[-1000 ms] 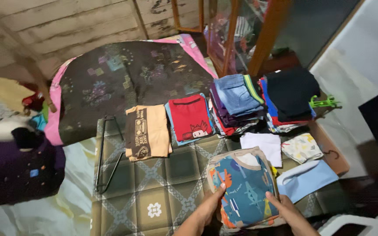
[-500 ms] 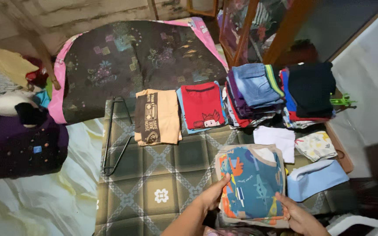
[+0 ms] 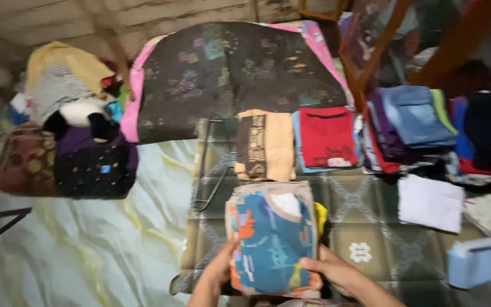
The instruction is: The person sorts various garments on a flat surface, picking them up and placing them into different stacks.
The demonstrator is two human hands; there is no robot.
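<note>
Both my hands hold a small stack of folded clothes topped by a blue patterned shirt (image 3: 272,233) with orange and green shapes. My left hand (image 3: 220,267) grips its left lower edge. My right hand (image 3: 329,270) grips its right lower corner. The stack hovers over the left part of a green patterned mat (image 3: 365,227). Just beyond it lie a folded tan shirt (image 3: 264,145) and a folded red shirt (image 3: 328,136).
Stacks of folded jeans and dark clothes (image 3: 421,122) stand at the right. A white folded cloth (image 3: 430,202) and a light blue one (image 3: 481,261) lie on the mat. A dark floral board (image 3: 234,74), a black hanger (image 3: 211,170) and a pile of unfolded clothes (image 3: 80,148) sit left.
My hands have carried the stack leftward across the mat, and the view has swung left, bringing the clothes pile at the left more into sight.
</note>
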